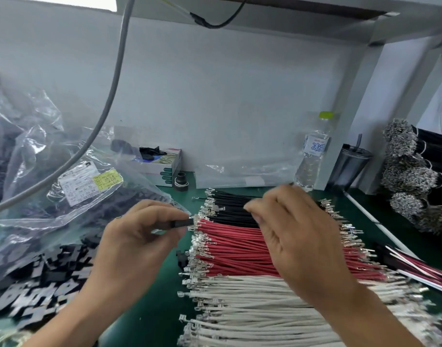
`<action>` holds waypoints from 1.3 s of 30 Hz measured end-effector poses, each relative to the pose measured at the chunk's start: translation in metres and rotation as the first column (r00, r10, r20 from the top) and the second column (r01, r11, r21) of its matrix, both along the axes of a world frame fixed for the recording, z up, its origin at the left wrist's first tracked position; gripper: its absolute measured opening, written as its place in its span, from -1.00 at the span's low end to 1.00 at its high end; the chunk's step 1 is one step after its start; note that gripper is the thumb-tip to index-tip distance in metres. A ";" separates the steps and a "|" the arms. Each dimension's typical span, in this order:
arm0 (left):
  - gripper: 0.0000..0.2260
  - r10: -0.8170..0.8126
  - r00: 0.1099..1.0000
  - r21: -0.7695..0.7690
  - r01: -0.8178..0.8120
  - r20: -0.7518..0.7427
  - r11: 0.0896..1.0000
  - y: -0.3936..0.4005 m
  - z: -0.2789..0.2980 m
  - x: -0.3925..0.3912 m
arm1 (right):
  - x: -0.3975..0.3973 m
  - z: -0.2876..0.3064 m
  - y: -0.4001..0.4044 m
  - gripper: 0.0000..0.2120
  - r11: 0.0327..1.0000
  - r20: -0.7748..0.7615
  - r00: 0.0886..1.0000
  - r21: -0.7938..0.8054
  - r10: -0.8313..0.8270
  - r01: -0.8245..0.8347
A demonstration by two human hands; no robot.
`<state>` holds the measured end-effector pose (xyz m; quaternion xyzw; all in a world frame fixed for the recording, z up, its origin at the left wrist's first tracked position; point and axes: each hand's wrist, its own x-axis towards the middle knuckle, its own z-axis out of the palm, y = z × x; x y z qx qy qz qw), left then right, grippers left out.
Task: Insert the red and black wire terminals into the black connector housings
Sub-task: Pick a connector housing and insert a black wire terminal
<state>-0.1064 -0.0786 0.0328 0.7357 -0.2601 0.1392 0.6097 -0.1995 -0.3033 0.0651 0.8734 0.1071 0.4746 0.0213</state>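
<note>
My left hand pinches a small black connector housing between thumb and fingertips, held just left of the wire ends. On the green mat lie rows of black wires, red wires and white wires, all with metal terminals at their left ends. My right hand hovers over the black and red wires with its fingers bent down toward the black ones; whether it grips a wire is hidden. A pile of loose black housings lies at the lower left.
A clear plastic bag with a label holds more black parts at the left. A white box, a water bottle and a dark cup stand at the back. Bundled wires are stacked at the right.
</note>
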 end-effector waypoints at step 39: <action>-0.77 -0.305 0.885 -0.163 0.262 -0.352 0.951 -0.017 0.002 -0.030 | -0.016 -0.022 0.009 -0.89 0.865 -0.251 0.912 0.469 0.325 -0.179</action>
